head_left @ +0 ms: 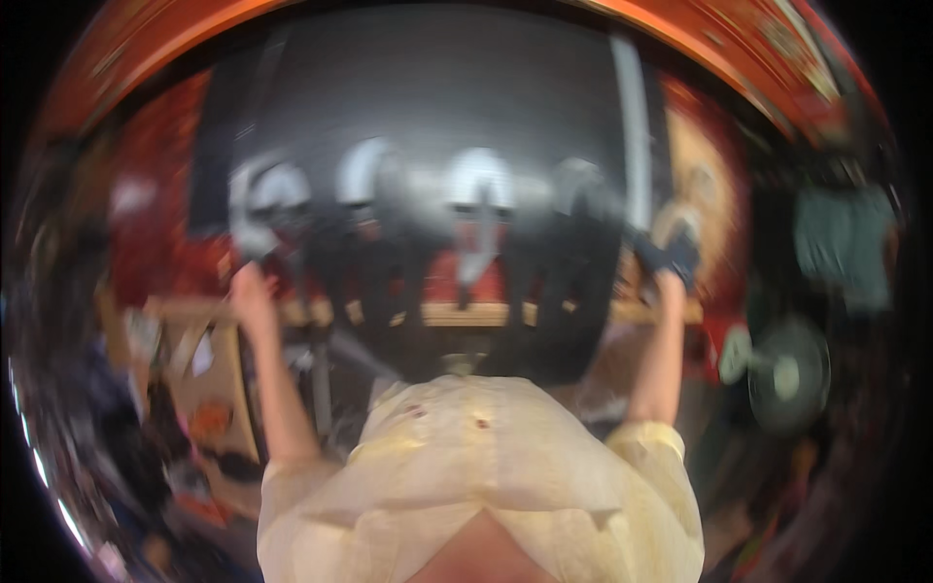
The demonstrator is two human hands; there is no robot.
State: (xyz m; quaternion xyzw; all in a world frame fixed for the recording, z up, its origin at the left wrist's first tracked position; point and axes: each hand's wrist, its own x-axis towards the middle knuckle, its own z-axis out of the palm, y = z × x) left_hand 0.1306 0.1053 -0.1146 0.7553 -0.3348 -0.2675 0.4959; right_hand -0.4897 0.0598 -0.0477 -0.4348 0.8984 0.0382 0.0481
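A broad, shiny black sheet lies over the bench in front of me. Its near part is cut into strips and arched gaps, and it hangs over the front edge. Pale curved shapes show in a row across it. At the sheet's near left corner, my left hand looks closed on its edge, beside a whitish strip. My right hand, apparently in a dark glove, is by the right edge of the sheet. Motion blur smears its fingers, so its grip is hidden.
Below the sheet is a red bench top with a wooden front edge. An orange beam or frame curves along the far side. To the right stand a round fan and a hanging grey-green cloth. A tan panel is at lower left.
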